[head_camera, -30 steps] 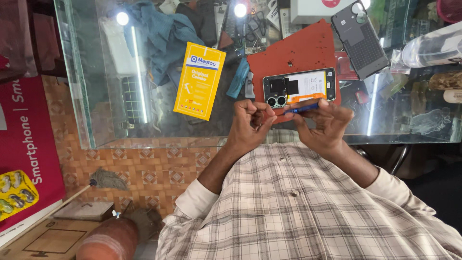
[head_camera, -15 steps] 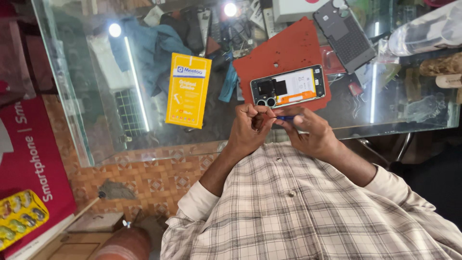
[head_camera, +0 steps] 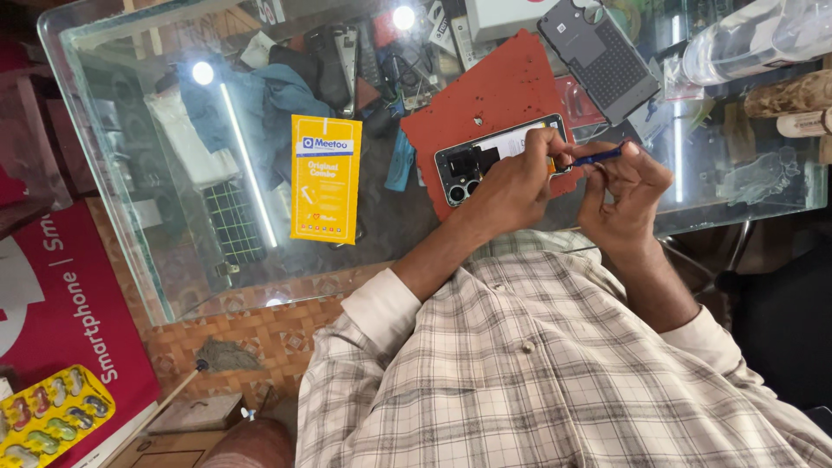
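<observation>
Opened smartphone (head_camera: 494, 160), back cover off, lying flat on a red work mat (head_camera: 485, 104) on the glass counter (head_camera: 173, 260). Judged light, rigid, fragile inside; best held by its edges. Left hand (head_camera: 511, 186) rests curled on the phone's lower edge. Right hand (head_camera: 620, 186), just beside it, pinches a blue-handled screwdriver (head_camera: 598, 157) whose tip meets the phone's end.

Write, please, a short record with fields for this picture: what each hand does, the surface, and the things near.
left hand: rests on the opened smartphone with its back cover off
right hand: fingers pinch a thin blue-handled tool, tip toward the phone
under phone: red-brown rectangular work mat
surface: clear glass counter
near: yellow flat retail packet; grey detached phone back cover
</observation>
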